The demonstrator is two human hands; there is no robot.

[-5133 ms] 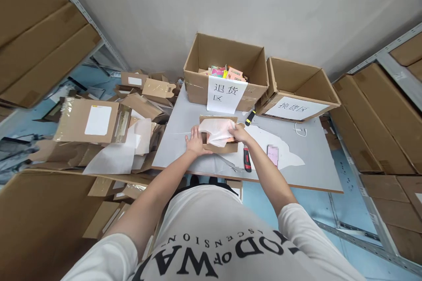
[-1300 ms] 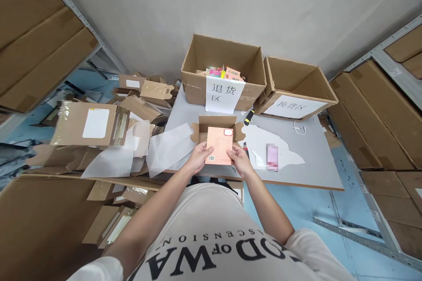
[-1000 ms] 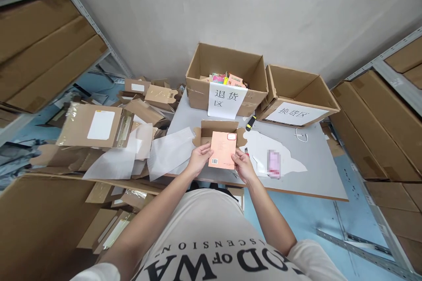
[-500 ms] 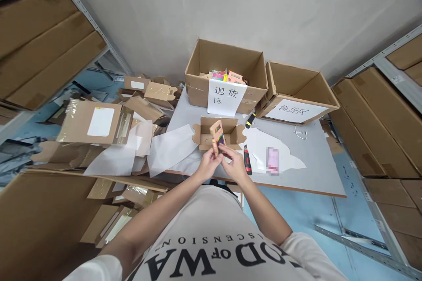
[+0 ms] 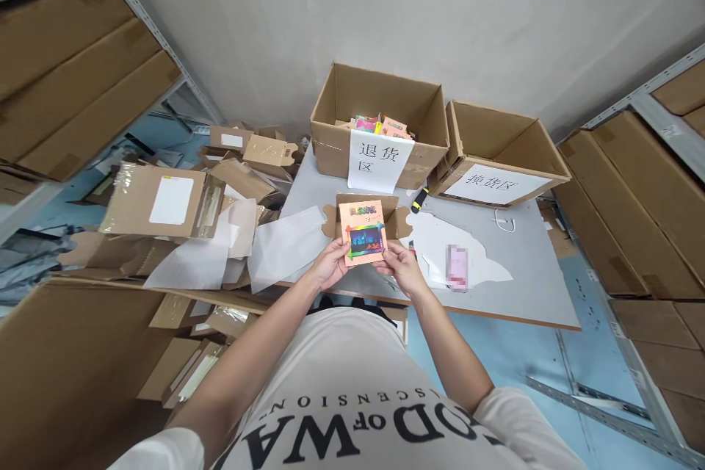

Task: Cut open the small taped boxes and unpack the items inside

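Observation:
A flat orange box (image 5: 363,220) with a dark picture in a rainbow border faces me, held between both hands. My left hand (image 5: 331,264) pinches its lower left edge, and my right hand (image 5: 402,268) grips the lower right corner. Behind it on the table stands a small open carton (image 5: 397,224), partly covered by the orange box. Just past my right hand, a red and black utility knife (image 5: 412,247) shows only in part.
Two large cartons with paper signs, the left one (image 5: 330,154) holding colourful packs and the right one (image 5: 504,150), stand at the back of the grey table (image 5: 529,264). A yellow-black cutter (image 5: 420,200) lies before them. Opened cartons (image 5: 159,198) pile up at left.
The orange box was tilted and seen edge-on; now it is turned with its printed face toward me. My hands have moved apart to its two sides, and the right one now covers most of the red knife.

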